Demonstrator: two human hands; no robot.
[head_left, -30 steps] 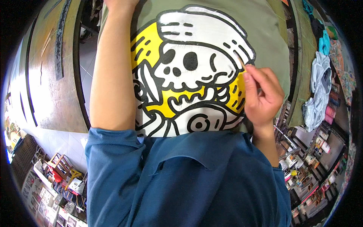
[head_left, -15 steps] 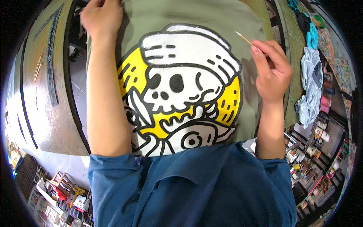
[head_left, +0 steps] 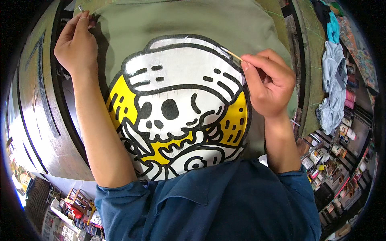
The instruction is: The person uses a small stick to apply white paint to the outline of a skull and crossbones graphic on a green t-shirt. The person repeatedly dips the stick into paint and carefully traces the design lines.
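Observation:
Olive-green fabric (head_left: pixel 197 20) lies spread in front of me, printed with a cartoon skull (head_left: pixel 169 132) in a white banded hat (head_left: pixel 177 68) on yellow. My right hand (head_left: pixel 269 80) pinches a thin pale wooden stick (head_left: pixel 234 55), its tip at the upper right rim of the hat. My left hand (head_left: pixel 76 44) is closed at the fabric's upper left, fingertips pinched on a small pale object (head_left: pixel 81 9) that I cannot make out.
A worn board (head_left: pixel 44 128) with a dark strip stands on the left. Bunched light blue and dark cloths (head_left: pixel 333 88) lie along the right. Shelving crowded with containers (head_left: pixel 321 160) shows at lower right, a wooden chair (head_left: pixel 76 201) at lower left.
The print sits lower and further left in view. My left hand has come further into view at upper left. The stick tip has moved from above the hat onto its rim.

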